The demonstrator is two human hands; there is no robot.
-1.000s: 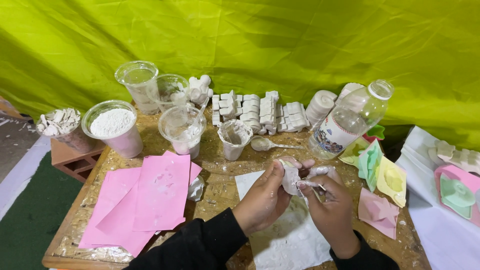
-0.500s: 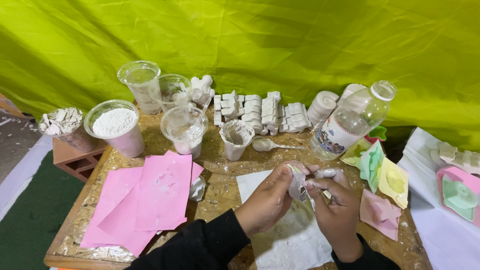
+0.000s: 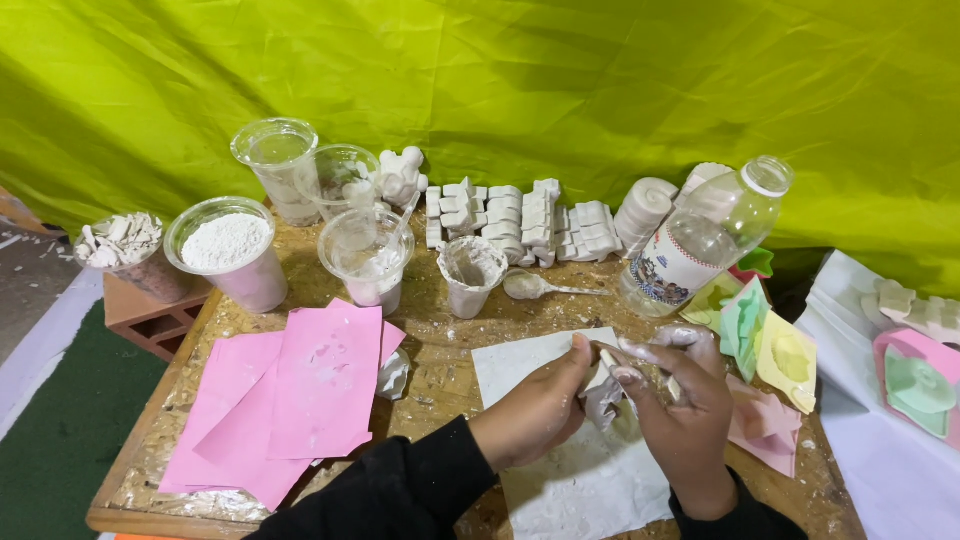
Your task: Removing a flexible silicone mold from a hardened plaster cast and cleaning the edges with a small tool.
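Both my hands meet over a white sheet of paper (image 3: 560, 470) near the front of the wooden board table (image 3: 440, 370). My left hand (image 3: 535, 415) cups a small white plaster cast (image 3: 604, 400), mostly hidden between my fingers. With plaster-smeared fingers, my right hand (image 3: 685, 410) grips a thin stick-like tool (image 3: 607, 357) whose tip touches the cast. Black sleeves cover both forearms.
Pink paper sheets (image 3: 300, 395) lie at the left. Behind stand a tub of white powder (image 3: 228, 250), clear cups (image 3: 365, 255), a small plaster-caked cup (image 3: 470, 275), a spoon (image 3: 540, 287), rows of white casts (image 3: 520, 220) and a plastic bottle (image 3: 700, 240). Coloured moulds (image 3: 765, 335) lie at the right.
My hands have stayed over the white paper and shifted slightly. The cast has sunk deeper between my fingers, and the tool now touches it from above.
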